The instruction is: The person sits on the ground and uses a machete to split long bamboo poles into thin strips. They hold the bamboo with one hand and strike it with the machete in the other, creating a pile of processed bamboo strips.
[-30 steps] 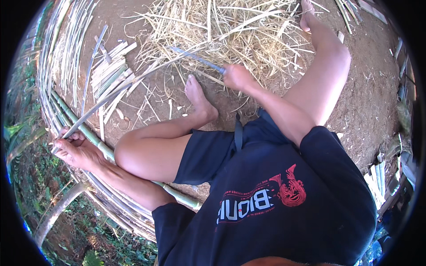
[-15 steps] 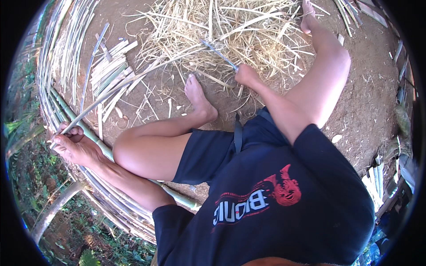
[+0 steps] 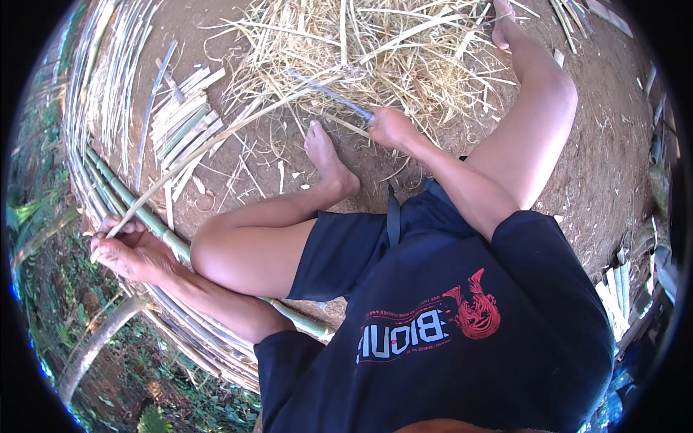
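Note:
At the left, my left hand [image 3: 130, 251] is closed round the near end of a long, pale bamboo strip [image 3: 173, 173]. The strip slants up and away to the right, over the ground towards a heap of shavings. In my right hand [image 3: 393, 129], held out in front of my lap, is the handle of a knife [image 3: 333, 96]. Its long, narrow blade points to the far left, and its tip lies close to the strip's far part. Whether blade and strip touch, I cannot tell.
Pale bamboo shavings [image 3: 404, 61] are heaped beyond my feet. Short split slats [image 3: 184, 128] lie on the dirt at the left, beside long thin strips [image 3: 115, 86]. Green bamboo poles [image 3: 141, 209] run past my bent knee. Plants grow at the far left edge.
My right hand has drawn the knife to the left and a little nearer, its blade sweeping left along the strip. The left hand keeps its hold, with only a slight shift.

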Action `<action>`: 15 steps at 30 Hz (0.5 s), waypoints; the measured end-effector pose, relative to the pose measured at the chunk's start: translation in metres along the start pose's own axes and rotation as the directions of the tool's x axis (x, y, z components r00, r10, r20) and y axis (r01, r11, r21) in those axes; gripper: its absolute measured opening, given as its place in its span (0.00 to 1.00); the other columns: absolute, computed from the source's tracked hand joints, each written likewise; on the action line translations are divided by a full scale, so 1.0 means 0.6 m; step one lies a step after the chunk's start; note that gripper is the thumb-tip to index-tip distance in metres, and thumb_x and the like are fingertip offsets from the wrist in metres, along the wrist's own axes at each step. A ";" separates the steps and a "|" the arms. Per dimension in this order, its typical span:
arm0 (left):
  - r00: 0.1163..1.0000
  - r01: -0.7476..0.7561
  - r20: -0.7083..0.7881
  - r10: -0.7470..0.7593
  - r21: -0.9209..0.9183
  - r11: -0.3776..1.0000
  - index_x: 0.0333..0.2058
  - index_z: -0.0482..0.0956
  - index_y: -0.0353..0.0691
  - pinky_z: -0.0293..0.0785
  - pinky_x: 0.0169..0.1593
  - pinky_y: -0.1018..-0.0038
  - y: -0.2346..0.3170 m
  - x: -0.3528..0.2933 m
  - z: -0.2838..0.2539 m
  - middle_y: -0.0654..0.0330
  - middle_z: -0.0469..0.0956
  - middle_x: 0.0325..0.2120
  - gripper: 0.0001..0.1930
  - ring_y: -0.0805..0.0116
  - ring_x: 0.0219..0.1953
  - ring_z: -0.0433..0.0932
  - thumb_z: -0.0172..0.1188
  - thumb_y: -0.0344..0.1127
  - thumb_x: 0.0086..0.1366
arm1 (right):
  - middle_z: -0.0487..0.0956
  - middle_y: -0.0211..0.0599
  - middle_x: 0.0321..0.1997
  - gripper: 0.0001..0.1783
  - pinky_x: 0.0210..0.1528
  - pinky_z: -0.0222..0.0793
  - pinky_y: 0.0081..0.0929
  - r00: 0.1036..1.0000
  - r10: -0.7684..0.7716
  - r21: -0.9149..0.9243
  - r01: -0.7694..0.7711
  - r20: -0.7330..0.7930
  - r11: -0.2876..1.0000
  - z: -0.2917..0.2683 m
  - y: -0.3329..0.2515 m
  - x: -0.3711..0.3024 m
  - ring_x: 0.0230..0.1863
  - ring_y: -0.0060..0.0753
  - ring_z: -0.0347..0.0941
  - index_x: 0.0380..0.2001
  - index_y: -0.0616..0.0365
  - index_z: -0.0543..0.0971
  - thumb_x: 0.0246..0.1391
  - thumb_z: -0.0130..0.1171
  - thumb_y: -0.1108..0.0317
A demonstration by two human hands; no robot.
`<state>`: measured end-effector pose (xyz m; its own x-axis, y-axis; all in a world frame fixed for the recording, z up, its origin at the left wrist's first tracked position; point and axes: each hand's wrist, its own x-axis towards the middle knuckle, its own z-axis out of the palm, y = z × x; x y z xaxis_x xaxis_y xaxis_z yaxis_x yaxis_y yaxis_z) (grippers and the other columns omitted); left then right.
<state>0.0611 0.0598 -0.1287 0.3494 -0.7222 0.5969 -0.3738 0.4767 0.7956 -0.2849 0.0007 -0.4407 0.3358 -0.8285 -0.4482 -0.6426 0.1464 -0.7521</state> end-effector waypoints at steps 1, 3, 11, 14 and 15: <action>1.000 -0.019 0.008 0.019 0.003 1.000 0.40 0.73 0.41 0.67 0.29 0.82 -0.003 0.000 -0.004 0.56 0.78 0.30 0.15 0.75 0.26 0.72 0.59 0.46 0.65 | 0.77 0.48 0.20 0.08 0.28 0.74 0.41 0.998 -0.058 -0.007 0.058 0.026 0.998 0.000 -0.018 -0.010 0.23 0.43 0.76 0.35 0.60 0.76 0.53 0.50 0.72; 1.000 -0.017 -0.026 0.018 0.019 1.000 0.40 0.73 0.41 0.68 0.30 0.82 -0.004 -0.004 0.002 0.56 0.78 0.32 0.15 0.75 0.27 0.72 0.58 0.46 0.66 | 0.78 0.47 0.23 0.13 0.27 0.74 0.38 0.984 -0.169 -0.074 0.173 0.055 0.982 -0.001 -0.038 -0.034 0.23 0.41 0.76 0.42 0.62 0.77 0.54 0.50 0.72; 0.999 -0.027 -0.037 0.026 -0.022 0.999 0.37 0.76 0.39 0.67 0.30 0.79 -0.003 0.002 0.008 0.56 0.78 0.32 0.16 0.74 0.27 0.72 0.61 0.48 0.63 | 0.80 0.47 0.31 0.14 0.34 0.75 0.36 0.967 0.211 -0.098 -0.198 0.145 0.975 -0.032 0.020 0.001 0.31 0.38 0.79 0.43 0.63 0.78 0.59 0.49 0.68; 1.000 0.012 -0.004 -0.012 -0.039 0.999 0.36 0.75 0.38 0.68 0.32 0.78 0.004 0.008 0.024 0.57 0.77 0.32 0.17 0.74 0.27 0.71 0.61 0.48 0.63 | 0.80 0.49 0.32 0.13 0.37 0.75 0.38 0.977 0.195 -0.073 -0.189 0.089 0.979 0.008 0.035 -0.005 0.33 0.40 0.79 0.41 0.63 0.78 0.58 0.49 0.68; 0.999 0.013 -0.039 -0.014 -0.021 1.000 0.36 0.75 0.38 0.68 0.32 0.78 0.006 0.000 0.032 0.57 0.77 0.32 0.17 0.74 0.27 0.71 0.61 0.48 0.63 | 0.80 0.49 0.32 0.13 0.38 0.75 0.38 0.958 0.270 -0.038 -0.267 0.097 0.963 0.006 0.055 -0.002 0.33 0.40 0.79 0.41 0.63 0.78 0.58 0.50 0.68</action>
<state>0.0431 0.0520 -0.1280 0.3882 -0.7085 0.5894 -0.3515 0.4774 0.8053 -0.3040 0.0085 -0.4670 0.2153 -0.7015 -0.6794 -0.7346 0.3421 -0.5859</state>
